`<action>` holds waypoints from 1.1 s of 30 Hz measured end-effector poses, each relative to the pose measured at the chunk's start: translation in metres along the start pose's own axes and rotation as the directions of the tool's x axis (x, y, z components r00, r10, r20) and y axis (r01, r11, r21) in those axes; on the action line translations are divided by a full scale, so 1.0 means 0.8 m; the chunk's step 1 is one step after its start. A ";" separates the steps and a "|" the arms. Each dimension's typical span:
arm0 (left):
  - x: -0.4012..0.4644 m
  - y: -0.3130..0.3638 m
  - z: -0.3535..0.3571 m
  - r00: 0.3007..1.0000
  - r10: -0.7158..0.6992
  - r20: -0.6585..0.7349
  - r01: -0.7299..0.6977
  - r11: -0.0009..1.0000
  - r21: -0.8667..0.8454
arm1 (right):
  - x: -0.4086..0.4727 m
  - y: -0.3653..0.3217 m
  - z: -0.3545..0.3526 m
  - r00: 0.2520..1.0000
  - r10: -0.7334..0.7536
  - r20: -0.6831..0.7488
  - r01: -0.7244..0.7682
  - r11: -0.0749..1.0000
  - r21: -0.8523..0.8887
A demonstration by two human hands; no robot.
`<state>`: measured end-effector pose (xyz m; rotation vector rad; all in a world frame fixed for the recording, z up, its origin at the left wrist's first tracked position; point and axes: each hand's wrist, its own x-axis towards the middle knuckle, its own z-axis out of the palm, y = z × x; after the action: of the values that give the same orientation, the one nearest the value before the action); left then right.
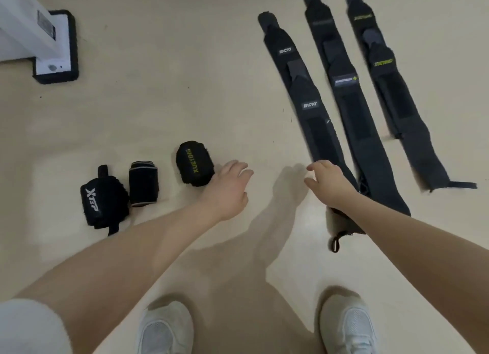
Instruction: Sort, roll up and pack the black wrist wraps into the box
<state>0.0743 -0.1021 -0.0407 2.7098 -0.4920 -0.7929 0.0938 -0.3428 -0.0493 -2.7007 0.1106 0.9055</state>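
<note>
Rolling stage, partway: three finished rolls sit on the pale floor (185,89) at near left, namely the XTEP roll (102,201), a grey-edged roll (143,183) and the XUEYING roll (194,163). Three flat strips of unrolled wraps (341,94), woven with fuzzy fastener patches, lie at right. Left hand (229,188) hangs slack and empty beside the XUEYING roll; right hand (328,180) hovers loosely curled over the nearest strip's end, holding nothing. Next move probably calls for pinching that end and rolling tightly. No box visible.
</note>
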 end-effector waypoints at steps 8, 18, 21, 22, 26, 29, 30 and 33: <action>0.089 0.128 0.007 0.987 0.001 0.161 0.016 0.995 -0.100 | 0.006 0.105 -0.010 0.979 0.205 0.019 -0.196 0.905 0.377; 0.116 0.181 0.061 0.962 -0.074 0.263 0.131 0.970 -0.207 | 0.050 0.107 -0.004 0.971 0.234 -0.042 -0.216 0.942 0.256; 0.120 0.181 0.066 0.948 -0.072 0.310 0.158 0.952 -0.262 | 0.065 0.101 0.003 0.968 0.250 -0.002 -0.209 0.813 0.543; 0.122 0.183 0.065 0.950 -0.075 0.303 0.171 0.937 -0.305 | 0.068 0.098 0.003 0.961 0.277 -0.011 -0.211 0.759 0.616; 0.128 0.176 0.063 0.961 -0.154 0.230 0.240 0.880 -0.409 | 0.076 0.089 0.007 0.947 0.301 -0.115 -0.159 0.748 0.645; 0.137 0.174 0.065 0.959 -0.189 0.209 0.279 0.741 -0.611 | 0.069 0.073 0.004 0.968 0.134 -0.211 0.008 0.829 0.559; 0.140 0.175 0.063 0.952 -0.208 0.226 0.307 0.637 -0.707 | 0.065 0.065 0.001 0.968 0.043 -0.249 0.085 0.872 0.482; 0.138 0.173 0.052 0.909 -0.288 0.300 0.397 0.387 -0.832 | 0.053 0.035 -0.010 0.958 -0.197 -0.210 0.221 0.970 0.098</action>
<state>0.1050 -0.2774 -0.0774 1.7386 0.4423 -0.9384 0.1275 -0.3714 -0.0755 -2.6214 -0.0761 0.5483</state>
